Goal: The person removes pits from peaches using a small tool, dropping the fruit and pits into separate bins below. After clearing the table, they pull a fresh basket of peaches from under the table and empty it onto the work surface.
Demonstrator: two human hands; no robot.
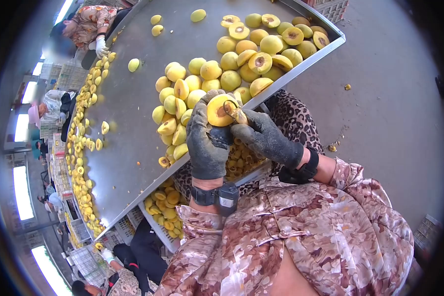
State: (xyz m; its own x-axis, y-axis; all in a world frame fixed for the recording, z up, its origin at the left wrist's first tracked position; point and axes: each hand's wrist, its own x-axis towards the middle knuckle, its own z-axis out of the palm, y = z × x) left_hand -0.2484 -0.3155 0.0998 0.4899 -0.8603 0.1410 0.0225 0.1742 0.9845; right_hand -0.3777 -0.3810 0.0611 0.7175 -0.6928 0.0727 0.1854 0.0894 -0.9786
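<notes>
My left hand (204, 148), in a dark grey glove, is closed around a halved yellow peach (216, 111) with its cut face turned up. My right hand (272, 139), gloved the same way, grips a small pitting tool (239, 116) with a curved metal loop at its end. That loop touches the peach half near its middle, partly covering the pit area. Just beyond my hands, whole-looking and halved yellow peaches (210, 70) are heaped along the edge of the metal table (128, 165); some cut faces show brown centres.
Below the table edge, a white crate (158, 228) holds peach halves, and more halves (239, 160) lie under my hands. Co-workers sit along the far side, one with a white-gloved hand (101, 48) near a row of peaches (78, 148). Scraps (332, 147) dot the floor.
</notes>
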